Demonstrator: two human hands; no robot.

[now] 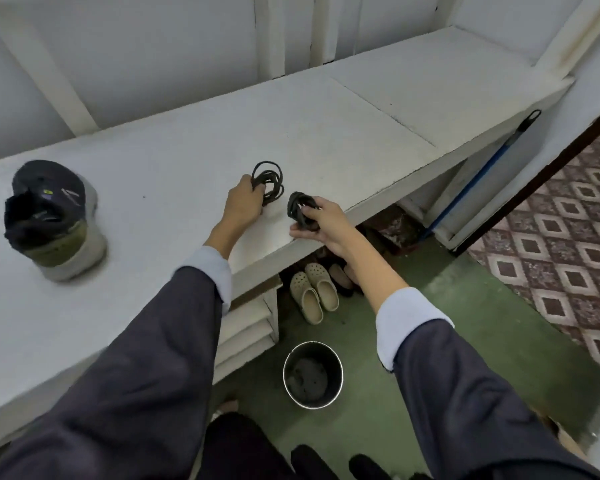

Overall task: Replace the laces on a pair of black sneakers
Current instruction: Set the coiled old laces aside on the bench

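2 hands, 2 black lace coils, both near tabletop [174, 161] front edge. L hand [242, 202] grips loose coil [269, 183] lying on tabletop. R hand [321, 221] pinches tight coil [302, 209] just over the edge. 1 sneaker [54, 220] on tabletop, far L end. Below tabletop: 2 clogs [314, 292], 1 bucket [313, 375].

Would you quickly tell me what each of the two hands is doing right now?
Left hand: grips the loose lace coil lying on the white bench.
Right hand: holds the tight lace bundle.
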